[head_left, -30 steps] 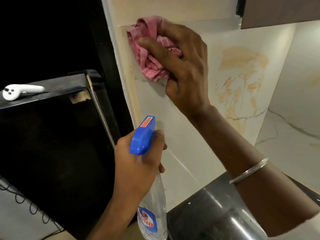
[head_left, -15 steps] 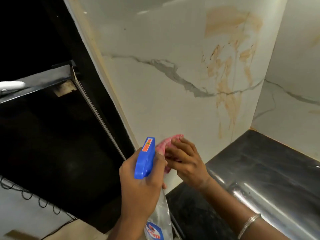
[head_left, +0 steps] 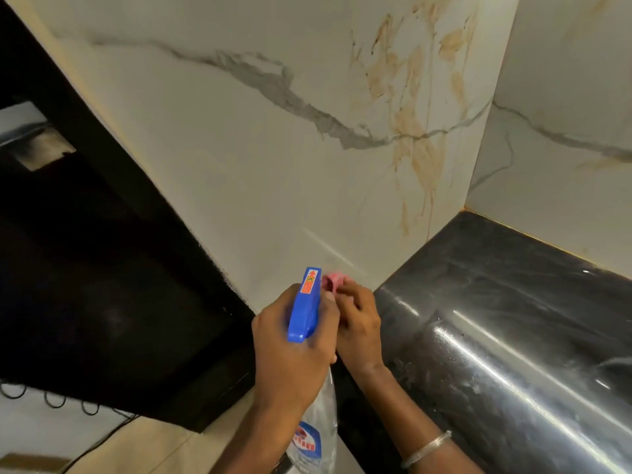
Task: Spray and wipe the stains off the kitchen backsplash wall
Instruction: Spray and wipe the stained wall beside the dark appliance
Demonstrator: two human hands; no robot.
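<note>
The white marble backsplash wall (head_left: 239,159) carries grey veins and orange-brown stains (head_left: 413,131) toward its right side near the corner. My left hand (head_left: 290,347) grips a clear spray bottle (head_left: 314,436) with a blue trigger head (head_left: 306,304), pointed up at the wall. My right hand (head_left: 359,323) holds a bunched pink cloth (head_left: 333,281) against the bottom of the wall, just left of the counter's near end. Most of the cloth is hidden behind the sprayer head and my fingers.
A glossy black countertop (head_left: 496,319) runs along the right below the walls. A tall black appliance (head_left: 85,268) stands left of the wall. Black coiled cable (head_left: 51,401) hangs at lower left. A second marble wall (head_left: 564,97) forms the right corner.
My right hand has come down with the cloth from the wall's top left to its bottom edge by the counter. The view has tilted downward and nearer; my left hand keeps holding the bottle.
</note>
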